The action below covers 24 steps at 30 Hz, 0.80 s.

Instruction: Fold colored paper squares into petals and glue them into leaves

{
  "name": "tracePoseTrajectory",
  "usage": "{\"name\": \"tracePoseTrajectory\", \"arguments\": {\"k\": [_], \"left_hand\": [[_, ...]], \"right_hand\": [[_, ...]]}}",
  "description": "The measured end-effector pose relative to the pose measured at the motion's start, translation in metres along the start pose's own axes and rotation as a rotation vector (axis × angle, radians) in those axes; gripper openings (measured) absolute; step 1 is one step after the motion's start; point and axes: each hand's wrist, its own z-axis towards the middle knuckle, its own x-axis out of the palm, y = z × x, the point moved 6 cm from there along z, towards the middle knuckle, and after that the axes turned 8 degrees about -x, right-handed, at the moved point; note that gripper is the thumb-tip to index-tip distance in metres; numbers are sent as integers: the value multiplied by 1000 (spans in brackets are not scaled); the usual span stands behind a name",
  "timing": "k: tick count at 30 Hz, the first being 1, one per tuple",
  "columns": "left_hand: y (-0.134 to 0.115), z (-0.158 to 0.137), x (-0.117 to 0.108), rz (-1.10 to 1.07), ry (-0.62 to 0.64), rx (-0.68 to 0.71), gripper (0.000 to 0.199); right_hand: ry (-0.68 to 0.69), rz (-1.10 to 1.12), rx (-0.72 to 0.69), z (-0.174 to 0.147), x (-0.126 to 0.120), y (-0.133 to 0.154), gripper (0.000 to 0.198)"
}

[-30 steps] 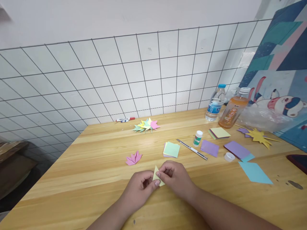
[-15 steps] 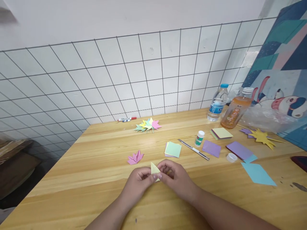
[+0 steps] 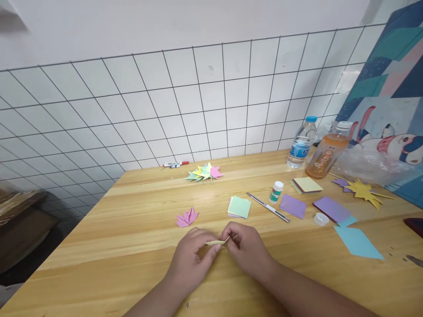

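Observation:
A small folded piece of pale yellow paper is held between my two hands above the near part of the table, seen almost edge-on. My left hand pinches its left side between thumb and fingers. My right hand grips its right end, where the paper bends upward; part of it is hidden by the fingers. Just beyond my left hand lies a pink folded paper piece with pointed petals. A stack of square paper, light green on top, lies beyond my right hand.
A utility knife, a glue stick, its white cap, purple paper and blue paper lie to the right. Two bottles, one of water, one orange, stand behind. Colourful folded paper and markers lie near the wall.
The yellow paper has tipped from an upright triangle facing me to nearly edge-on. My left hand has turned over it, and my right fingers have shifted to its right end.

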Motion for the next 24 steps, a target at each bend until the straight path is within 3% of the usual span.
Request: {"name": "tracePoseTrajectory", "arguments": {"k": [4,9,13,18,24], "left_hand": [[25,5,5,-298,8,-260,23],[27,9,1,-428,-15,-288,23],[25,8,5,-362,26,-251,19],[27,3,17,-208,131,-222,15],[21,4,9,-148,72,-203,17]], "right_hand": [[41,175,37,1,5,5,24],[66,294,113,2,8,8,2],[-25,320,162,5,3,1,7],[26,244,89,3,6,1,5],[54,38,-10,1,5,7,4]]}}
